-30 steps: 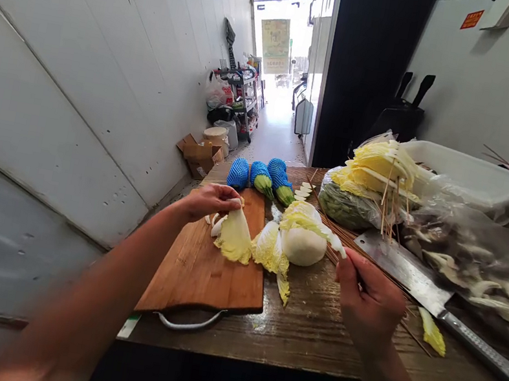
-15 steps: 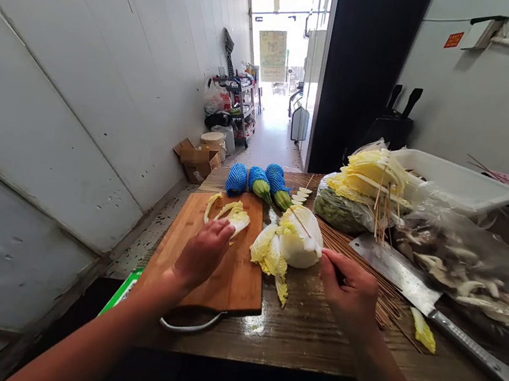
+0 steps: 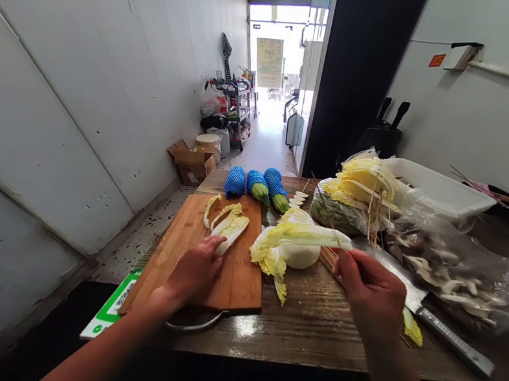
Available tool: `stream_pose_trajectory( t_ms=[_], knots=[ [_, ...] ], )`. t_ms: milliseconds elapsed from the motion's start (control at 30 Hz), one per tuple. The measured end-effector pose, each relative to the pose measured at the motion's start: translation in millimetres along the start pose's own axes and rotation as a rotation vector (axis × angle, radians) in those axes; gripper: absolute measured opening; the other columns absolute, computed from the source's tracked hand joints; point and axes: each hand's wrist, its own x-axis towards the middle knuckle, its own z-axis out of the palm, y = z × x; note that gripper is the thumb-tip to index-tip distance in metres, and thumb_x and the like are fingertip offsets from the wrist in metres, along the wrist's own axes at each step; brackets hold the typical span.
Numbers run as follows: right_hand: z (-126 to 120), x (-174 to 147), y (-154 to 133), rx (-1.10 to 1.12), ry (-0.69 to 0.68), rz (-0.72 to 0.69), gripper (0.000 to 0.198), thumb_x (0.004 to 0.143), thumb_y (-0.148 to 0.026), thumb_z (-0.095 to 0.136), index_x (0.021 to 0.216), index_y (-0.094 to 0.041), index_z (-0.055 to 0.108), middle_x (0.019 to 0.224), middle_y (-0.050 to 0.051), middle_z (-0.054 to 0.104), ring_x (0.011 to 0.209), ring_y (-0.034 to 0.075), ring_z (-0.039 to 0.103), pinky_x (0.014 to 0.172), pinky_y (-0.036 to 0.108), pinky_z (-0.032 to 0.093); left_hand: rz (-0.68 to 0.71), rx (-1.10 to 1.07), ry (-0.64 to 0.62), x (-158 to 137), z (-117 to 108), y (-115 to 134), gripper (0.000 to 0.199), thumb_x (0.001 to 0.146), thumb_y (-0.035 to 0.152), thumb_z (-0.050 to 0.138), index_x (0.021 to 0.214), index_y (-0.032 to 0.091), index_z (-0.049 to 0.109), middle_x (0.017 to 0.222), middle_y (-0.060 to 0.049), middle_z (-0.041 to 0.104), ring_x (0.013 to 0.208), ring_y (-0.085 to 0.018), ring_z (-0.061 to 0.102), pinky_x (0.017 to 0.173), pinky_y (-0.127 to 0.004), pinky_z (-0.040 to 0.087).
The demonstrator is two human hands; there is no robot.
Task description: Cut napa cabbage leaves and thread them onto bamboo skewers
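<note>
1. Right hand (image 3: 368, 289), at centre right of the frame, is pinching the white stem end of a long cabbage leaf (image 3: 305, 236) between thumb and fingers, holding it level above the surface (image 3: 308, 331).
2. Left hand (image 3: 194, 268), at lower centre, is lying with loosely curled fingers on the wooden cutting board (image 3: 239, 280), its fingertips touching the cut cabbage strips (image 3: 228, 220) that are lying on the board's far half; it is gripping nothing.
3. Under the held leaf, the cabbage head (image 3: 299, 254) is sitting on the surface just right of the board, with loose yellow-green leaves (image 3: 269, 259) spreading from it toward the board's right edge.
4. Bamboo skewers (image 3: 331, 257) are lying in a bundle on the surface behind the right hand, close to the cabbage head.
5. Right of that hand, a cleaver (image 3: 437, 328) is lying flat, its handle pointing to the lower right, and a small leaf scrap (image 3: 410, 326) is resting just beside it.
6. Further back, three vegetables in blue foam netting (image 3: 255, 184) are sitting at the surface's far edge, with a few pale slices (image 3: 299, 198) next to them.
7. At upper right, skewered cabbage pieces (image 3: 365, 177) are piling on a bag of greens (image 3: 337, 211), beside a white tray (image 3: 442, 187) and a clear plastic bag of mushrooms (image 3: 457, 272).
</note>
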Motion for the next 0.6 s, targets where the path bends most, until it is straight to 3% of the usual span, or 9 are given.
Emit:
stream_pose_trajectory(
  t_ms=[100,233,400,600],
  knots=[
    [5.2,15.5,0.0,-0.139,0.054,-0.161,0.015,0.079,-0.028,0.06,0.078,-0.017,0.07,0.062,0.0,0.065,0.053,0.013,0.058,0.054,0.025,0.048,-0.044,-0.014,0.012,0.2,-2.5,-2.3,0.047,0.078,0.029,0.049,0.122,0.012,0.05,0.123,-0.015,0.056,0.114,-0.025,0.052,0.096,-0.037,0.04],
    [29.4,47.5,14.7,-0.394,0.014,-0.429,0.021,0.086,-0.027,0.052,0.082,-0.016,0.069,0.07,0.003,0.069,0.057,0.013,0.06,0.056,0.024,0.046,-0.073,-0.02,0.01,1.7,-4.9,-2.7,0.044,0.079,0.038,0.047,0.112,0.01,0.058,0.111,-0.015,0.064,0.103,-0.025,0.058,0.09,-0.033,0.043],
    [49.8,76.0,48.3,-0.578,-0.012,-0.477,0.027,0.089,-0.027,0.045,0.088,-0.014,0.069,0.078,0.009,0.07,0.07,0.017,0.062,0.065,0.026,0.043,-0.12,0.038,0.023,1.8,-4.2,-0.6,0.039,0.082,0.04,0.043,0.103,0.014,0.063,0.103,-0.012,0.067,0.093,-0.024,0.063,0.078,-0.03,0.046],
    [46.9,65.9,87.1,-0.765,-0.211,-0.498,0.027,0.09,-0.026,0.044,0.09,-0.015,0.069,0.074,0.008,0.069,0.069,0.016,0.059,0.062,0.024,0.036,-0.065,0.128,0.014,3.7,-1.0,-2.4,0.046,0.085,0.042,0.037,0.106,0.008,0.061,0.102,-0.016,0.066,0.089,-0.026,0.062,0.078,-0.033,0.046]
  ],
)
